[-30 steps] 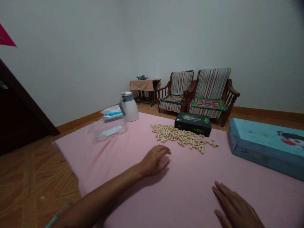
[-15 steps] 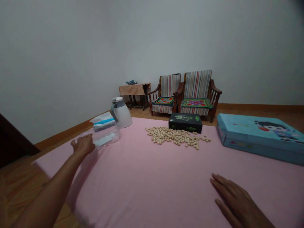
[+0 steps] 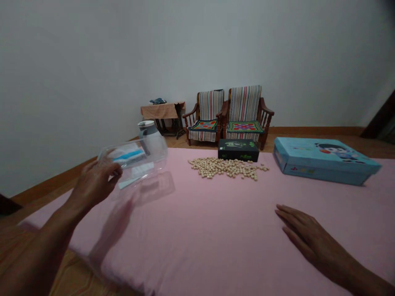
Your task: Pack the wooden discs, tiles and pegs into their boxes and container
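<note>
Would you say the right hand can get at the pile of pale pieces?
Probably yes: the right hand lies on the pink mat, and nothing appears to stand between it and the pile of pale pieces.

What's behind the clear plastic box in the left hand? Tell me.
Through the clear plastic box, a white jug and a blue-and-white packet show, both blurred by the plastic. The left hand covers the box's near corner, so anything behind that corner is hidden.

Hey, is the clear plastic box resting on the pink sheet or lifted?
Lifted: the left hand holds the clear plastic box by its end, above the pink sheet.
</note>
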A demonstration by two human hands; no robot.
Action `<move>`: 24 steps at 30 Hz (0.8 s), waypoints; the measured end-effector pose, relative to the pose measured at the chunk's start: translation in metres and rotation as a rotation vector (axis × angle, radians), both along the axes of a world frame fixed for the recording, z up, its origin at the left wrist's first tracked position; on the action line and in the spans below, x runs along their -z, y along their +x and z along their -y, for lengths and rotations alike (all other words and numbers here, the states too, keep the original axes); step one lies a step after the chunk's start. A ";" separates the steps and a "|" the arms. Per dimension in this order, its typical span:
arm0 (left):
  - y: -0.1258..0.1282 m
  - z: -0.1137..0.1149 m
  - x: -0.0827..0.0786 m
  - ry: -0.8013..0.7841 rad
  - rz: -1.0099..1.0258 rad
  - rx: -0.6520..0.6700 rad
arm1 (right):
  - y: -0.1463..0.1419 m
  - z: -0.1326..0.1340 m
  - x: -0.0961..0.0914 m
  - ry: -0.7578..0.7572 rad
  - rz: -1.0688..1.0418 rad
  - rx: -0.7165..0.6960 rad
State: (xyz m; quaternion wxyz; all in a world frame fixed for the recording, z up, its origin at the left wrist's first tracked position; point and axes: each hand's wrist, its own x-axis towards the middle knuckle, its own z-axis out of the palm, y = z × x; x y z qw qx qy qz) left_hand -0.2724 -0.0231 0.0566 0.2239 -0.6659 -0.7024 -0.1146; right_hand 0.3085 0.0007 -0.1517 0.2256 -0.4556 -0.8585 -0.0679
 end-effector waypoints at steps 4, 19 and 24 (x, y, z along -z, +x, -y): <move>0.044 0.005 0.005 -0.009 -0.028 0.297 | -0.001 0.000 -0.002 -0.019 -0.005 0.024; 0.099 0.018 0.067 -0.176 0.060 0.176 | -0.002 -0.001 -0.005 0.016 -0.057 0.079; 0.105 -0.008 0.071 -0.229 -0.065 0.018 | -0.004 0.001 -0.006 0.011 -0.048 0.087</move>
